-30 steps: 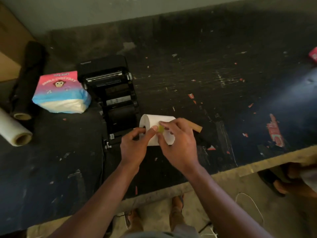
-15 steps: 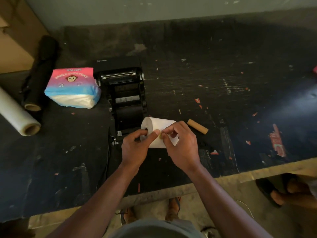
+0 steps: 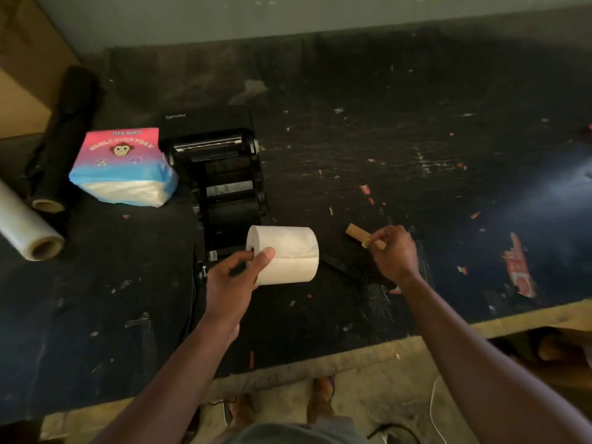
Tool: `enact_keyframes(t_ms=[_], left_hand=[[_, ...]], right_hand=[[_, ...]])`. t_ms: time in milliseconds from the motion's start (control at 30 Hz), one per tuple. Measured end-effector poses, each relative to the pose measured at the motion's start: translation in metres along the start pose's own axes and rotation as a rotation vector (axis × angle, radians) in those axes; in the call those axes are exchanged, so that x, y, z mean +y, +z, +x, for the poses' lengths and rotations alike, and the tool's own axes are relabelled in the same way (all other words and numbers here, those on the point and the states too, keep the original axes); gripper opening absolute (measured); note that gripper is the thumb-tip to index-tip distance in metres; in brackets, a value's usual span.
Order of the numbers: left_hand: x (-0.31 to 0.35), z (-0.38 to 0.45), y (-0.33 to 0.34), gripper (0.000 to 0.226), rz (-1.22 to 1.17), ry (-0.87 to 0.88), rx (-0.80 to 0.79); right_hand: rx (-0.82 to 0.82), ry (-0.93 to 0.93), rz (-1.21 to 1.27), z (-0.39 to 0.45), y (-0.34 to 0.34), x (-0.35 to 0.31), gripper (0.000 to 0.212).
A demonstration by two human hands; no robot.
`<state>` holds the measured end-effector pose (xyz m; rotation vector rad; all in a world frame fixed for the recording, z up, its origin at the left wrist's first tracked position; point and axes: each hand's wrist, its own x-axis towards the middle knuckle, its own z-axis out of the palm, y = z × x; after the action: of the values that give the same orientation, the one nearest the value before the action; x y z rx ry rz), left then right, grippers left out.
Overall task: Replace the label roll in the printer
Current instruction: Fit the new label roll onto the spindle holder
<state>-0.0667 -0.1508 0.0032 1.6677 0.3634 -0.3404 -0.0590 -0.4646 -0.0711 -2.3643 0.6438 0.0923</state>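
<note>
The left hand [image 3: 230,283] grips the white label roll [image 3: 285,254] just in front of the open black printer [image 3: 224,174], near the bench's [image 3: 416,139] front edge, while the right hand's [image 3: 394,251] fingers pinch a small yellowish scrap [image 3: 366,242] over the cardboard core [image 3: 358,233].

Right hand [image 3: 395,253] left label roll [image 3: 285,254], moved right (pinching yellowish scrap [image 3: 366,242]).

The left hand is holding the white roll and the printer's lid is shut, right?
Not quite. The left hand does hold the white roll, but the printer has its lid open; the head view shows its insides.
</note>
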Motion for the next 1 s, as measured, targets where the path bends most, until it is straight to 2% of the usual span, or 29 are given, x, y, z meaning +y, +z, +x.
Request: enact_keyframes(t_ms=[167,267,433,533,633,700,767,833,900,1000], left_hand=[[0.002,-0.007,0.003,0.035,-0.083,-0.058,-0.041],[0.0,-0.008,0.004,0.037,-0.111,-0.082,-0.027],[-0.003,-0.008,0.001,0.037,-0.16,-0.112,-0.033],[-0.001,-0.009,0.0,0.034,-0.168,-0.105,-0.035],[0.002,-0.012,0.0,0.034,-0.175,-0.104,-0.03],[0.004,-0.015,-0.001,0.032,-0.193,-0.109,-0.025],[0.006,-0.019,-0.003,0.025,-0.216,-0.117,-0.029],[0.007,-0.023,-0.006,0.017,-0.235,-0.137,-0.028],[0.006,-0.026,-0.011,0.013,-0.247,-0.156,-0.034],[0.003,-0.03,-0.018,0.018,-0.259,-0.17,-0.037]], right_hand=[[-0.085,0.06,-0.128,0.058,0.021,0.013,0.003],[-0.05,0.109,-0.146,0.075,0.028,0.016,0.004],[-0.139,0.117,-0.126,0.087,0.023,0.02,0.024],[-0.155,0.114,-0.056,0.085,0.022,0.02,0.026],[-0.132,0.102,0.003,0.075,0.015,0.02,0.04],[-0.023,0.011,-0.023,0.056,0.013,0.019,0.044],[0.026,-0.154,-0.114,0.031,0.02,0.019,0.036],[-0.079,-0.298,-0.202,0.008,0.035,0.014,0.037],[-0.235,-0.397,-0.312,-0.003,0.053,0.001,0.049],[-0.376,-0.585,-0.58,0.002,0.072,-0.027,0.069]])
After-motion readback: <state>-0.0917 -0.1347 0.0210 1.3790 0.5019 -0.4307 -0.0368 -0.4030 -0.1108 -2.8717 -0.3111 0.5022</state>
